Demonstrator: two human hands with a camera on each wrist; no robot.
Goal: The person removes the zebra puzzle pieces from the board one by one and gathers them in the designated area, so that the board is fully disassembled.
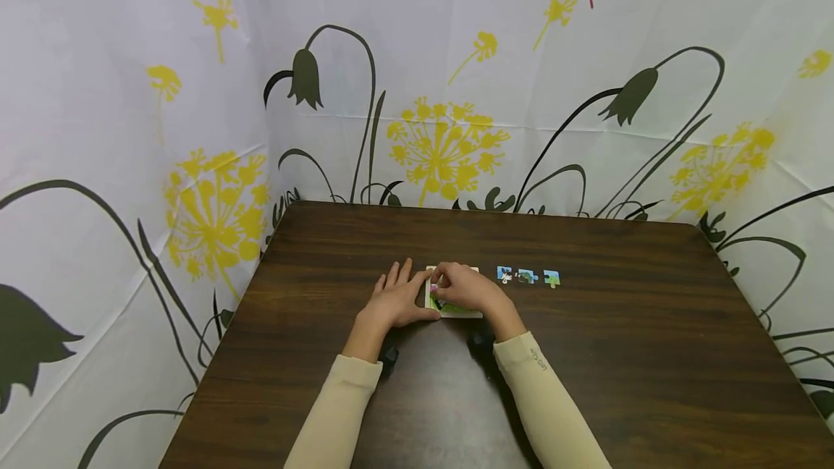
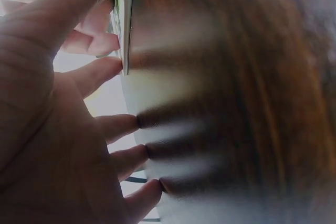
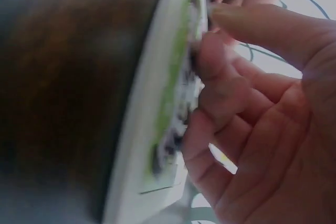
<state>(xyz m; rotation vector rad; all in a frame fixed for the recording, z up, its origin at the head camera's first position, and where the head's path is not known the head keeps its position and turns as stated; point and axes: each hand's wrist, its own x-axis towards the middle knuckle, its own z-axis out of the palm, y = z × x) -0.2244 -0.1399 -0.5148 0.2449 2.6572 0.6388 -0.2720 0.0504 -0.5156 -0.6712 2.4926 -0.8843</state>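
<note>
A small jigsaw board [image 1: 461, 314] with a pale rim and a green picture lies on the table under both hands. My left hand [image 1: 396, 302] spreads its fingers on the tabletop, thumb and index fingertip touching the board's left side. Curled over the board, my right hand [image 1: 470, 288] pinches a small pink-marked puzzle piece [image 1: 434, 288] at its left part; the fingers hide most of it. In the right wrist view, the right hand's fingertips [image 3: 207, 59] are right at the printed surface.
Three loose puzzle pieces, a blue one with a white animal [image 1: 504, 275], a blue-green one [image 1: 526, 276] and a green one [image 1: 552, 279], lie in a row right of the board. The dark wooden table [image 1: 619, 353] ends at a flower-printed curtain [image 1: 404, 35].
</note>
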